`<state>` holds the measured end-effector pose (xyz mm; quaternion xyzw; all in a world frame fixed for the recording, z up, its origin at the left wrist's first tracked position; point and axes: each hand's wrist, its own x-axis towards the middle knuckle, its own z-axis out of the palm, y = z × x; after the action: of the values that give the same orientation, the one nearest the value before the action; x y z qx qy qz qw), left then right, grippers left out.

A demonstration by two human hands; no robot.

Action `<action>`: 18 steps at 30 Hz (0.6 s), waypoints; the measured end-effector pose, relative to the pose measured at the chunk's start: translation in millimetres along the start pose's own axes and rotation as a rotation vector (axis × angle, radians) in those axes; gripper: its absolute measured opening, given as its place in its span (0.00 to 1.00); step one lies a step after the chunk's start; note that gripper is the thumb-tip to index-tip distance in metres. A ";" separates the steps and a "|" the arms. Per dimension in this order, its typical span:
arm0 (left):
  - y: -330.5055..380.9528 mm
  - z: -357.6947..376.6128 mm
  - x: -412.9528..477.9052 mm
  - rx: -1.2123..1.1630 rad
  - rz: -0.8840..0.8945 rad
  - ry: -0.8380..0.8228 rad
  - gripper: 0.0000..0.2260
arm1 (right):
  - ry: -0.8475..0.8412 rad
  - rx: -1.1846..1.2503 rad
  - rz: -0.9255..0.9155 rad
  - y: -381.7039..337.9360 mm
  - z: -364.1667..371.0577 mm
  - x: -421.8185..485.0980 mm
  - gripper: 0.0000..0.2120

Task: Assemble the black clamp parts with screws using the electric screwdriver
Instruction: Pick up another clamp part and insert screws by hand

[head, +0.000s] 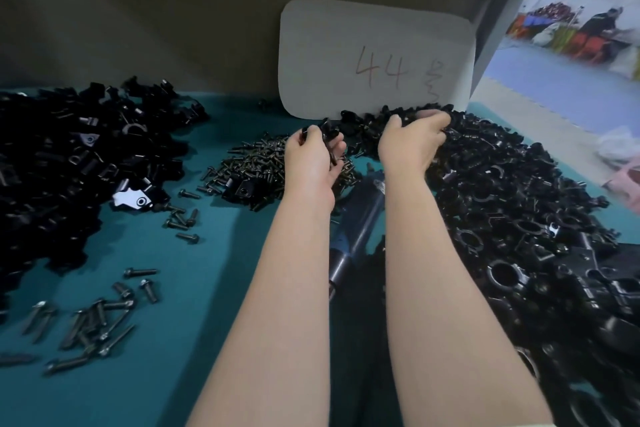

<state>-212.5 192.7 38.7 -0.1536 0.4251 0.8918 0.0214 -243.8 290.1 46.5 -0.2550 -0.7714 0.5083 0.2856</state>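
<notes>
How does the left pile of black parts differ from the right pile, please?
The left pile holds mostly flatter, open-sided pieces; the right pile shows ring-shaped clamps with round bores. The right hand grips into the right pile, while no hand touches the left pile; the left hand holds a black part over the screws. Both piles are black and lie on the teal table.

electric screwdriver (360, 218) lies on the table (194, 253), and everything runs off it: screw pile (256, 166) just left and behind, left hand (311, 156) over that pile, holding a clamp part (327, 133). far left, a heap of clamp parts (69, 156); left and nearer, loose screws (97, 319). hard on its right, the other heap (512, 218), right hand (412, 139) on its far end. behind it all stands a card (374, 59).
</notes>
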 end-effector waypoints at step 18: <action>6.8 -87.4 -82.6 -0.145 0.169 -0.018 0.12 | -0.756 0.697 0.230 -1.8 -29.2 -132.4 0.10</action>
<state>-112.7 129.1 16.3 -0.1105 0.3709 0.9200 -0.0612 -129.9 217.5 33.6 -0.0268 -0.5728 0.8192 -0.0024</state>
